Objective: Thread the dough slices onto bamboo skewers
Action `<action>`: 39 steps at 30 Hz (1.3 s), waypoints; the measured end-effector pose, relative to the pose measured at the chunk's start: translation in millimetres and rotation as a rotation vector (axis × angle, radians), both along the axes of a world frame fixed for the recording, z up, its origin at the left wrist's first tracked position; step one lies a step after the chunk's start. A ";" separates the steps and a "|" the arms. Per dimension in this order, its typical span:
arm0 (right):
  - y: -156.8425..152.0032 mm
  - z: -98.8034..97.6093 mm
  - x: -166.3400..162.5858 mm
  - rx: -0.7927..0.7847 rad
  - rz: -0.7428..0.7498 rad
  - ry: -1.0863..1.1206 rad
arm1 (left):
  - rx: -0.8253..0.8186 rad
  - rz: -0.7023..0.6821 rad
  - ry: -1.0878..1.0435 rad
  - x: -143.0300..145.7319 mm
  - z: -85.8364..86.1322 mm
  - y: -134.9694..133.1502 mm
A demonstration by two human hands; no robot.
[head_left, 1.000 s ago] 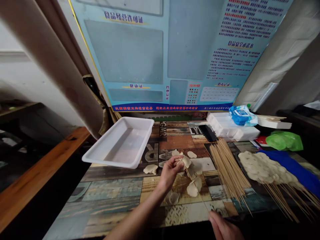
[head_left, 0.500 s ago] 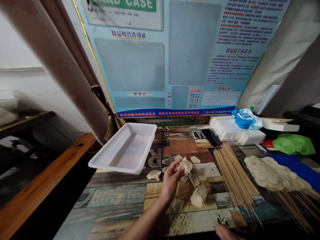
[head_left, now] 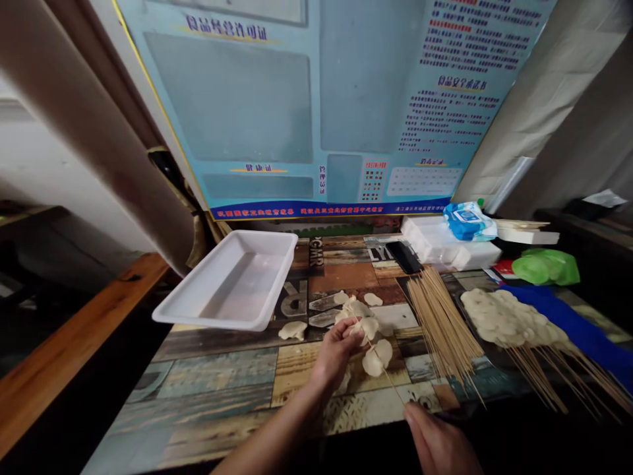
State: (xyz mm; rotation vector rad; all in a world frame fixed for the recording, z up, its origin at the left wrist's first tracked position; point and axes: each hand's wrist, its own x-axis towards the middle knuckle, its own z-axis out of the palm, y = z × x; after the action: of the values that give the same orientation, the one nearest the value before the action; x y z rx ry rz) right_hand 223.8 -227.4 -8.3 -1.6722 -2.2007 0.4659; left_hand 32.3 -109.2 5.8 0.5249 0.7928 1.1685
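Observation:
Near the table's front edge, my right hand (head_left: 439,439) is closed around the lower end of a thin wooden skewer (head_left: 394,388). The skewer slants up and left towards my left hand (head_left: 339,349), whose fingers pinch a pale, thin, floppy slice (head_left: 366,328) at its upper end. Lower on the stick sit pale round slices (head_left: 377,358). Just beyond my left hand lies a small heap of similar slices (head_left: 350,306), partly hidden by the fingers. Single slices rest apart: a crumpled one (head_left: 293,330) to the left and a flat one (head_left: 373,299) behind.
A white plastic tub (head_left: 225,324) stands at the left. On the right lie a bundle of bare skewers (head_left: 442,330) and a tray of loaded skewers (head_left: 514,320). Behind them are a phone (head_left: 403,256), white packs (head_left: 435,241), a blue wipes pack (head_left: 469,222) and a green bag (head_left: 546,266).
My right hand has moved up and left with the skewer, closer to my left hand. The slice at the tip now sits nearer the slices lower on the stick. The view has shifted.

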 end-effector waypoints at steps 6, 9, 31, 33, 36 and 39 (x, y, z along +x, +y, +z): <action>-2.3 -4.7 -0.7 0.017 -0.038 -0.017 | -0.030 -0.069 0.035 10.0 -10.6 -12.8; -2.6 -6.7 2.7 0.054 -0.039 0.007 | -0.008 -0.127 0.111 2.7 -12.4 -10.3; -2.3 0.2 9.4 0.008 -0.149 0.036 | 0.618 -0.009 1.029 -13.7 -8.3 80.2; -1.9 1.5 6.5 0.009 -0.134 0.071 | 0.395 0.002 0.686 -14.4 -7.5 75.8; -2.2 4.3 2.2 -0.007 -0.120 0.120 | 0.123 -0.045 0.272 -15.0 -2.5 69.6; -3.0 6.3 -0.4 -0.030 -0.117 0.130 | 0.029 -0.096 0.114 -17.0 4.0 66.1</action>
State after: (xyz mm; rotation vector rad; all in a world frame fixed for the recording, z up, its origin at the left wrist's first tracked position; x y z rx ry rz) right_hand 223.4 -230.4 -2.0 -1.7242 -2.0012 0.5621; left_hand 15.4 -43.1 9.9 0.6511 0.8399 1.0700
